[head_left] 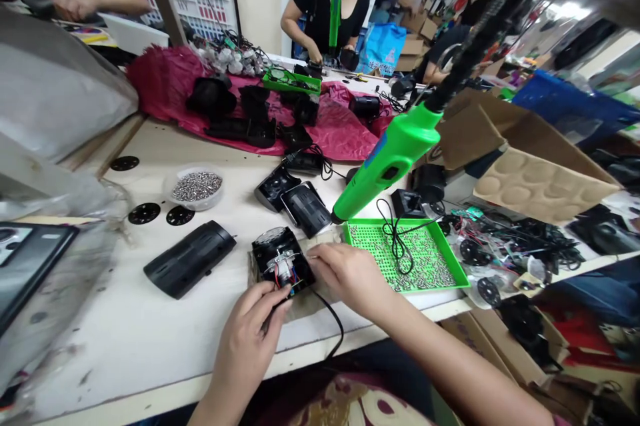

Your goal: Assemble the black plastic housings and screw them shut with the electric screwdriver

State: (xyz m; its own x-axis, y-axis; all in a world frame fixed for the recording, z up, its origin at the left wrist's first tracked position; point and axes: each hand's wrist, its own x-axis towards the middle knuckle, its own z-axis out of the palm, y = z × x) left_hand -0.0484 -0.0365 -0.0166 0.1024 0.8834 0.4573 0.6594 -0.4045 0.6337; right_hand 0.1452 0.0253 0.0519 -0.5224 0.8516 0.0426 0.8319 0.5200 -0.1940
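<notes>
An opened black housing [265, 249] with a silver metal part, a motor and red and blue wires inside lies on the table in front of me. My left hand [257, 319] pinches at its near edge, beside the wires; what lies between the fingertips is too small to name. At the housing's right side is my right hand [345, 273], thumb and fingers pressed together, their contents hidden. A curved black cover [190, 259] lies to the left. Above my right hand hangs a green electric screwdriver [387, 163], tip down. A black cable [336, 319] runs from the housing toward the table edge.
A green tray [463, 277] of screws stands at right, a cable lying across it. A round tub [171, 194] of small metal parts sits at left near black discs [144, 213]. Black housings lie on pink plastic [165, 83] behind. Cardboard box [545, 179] at right; people work opposite.
</notes>
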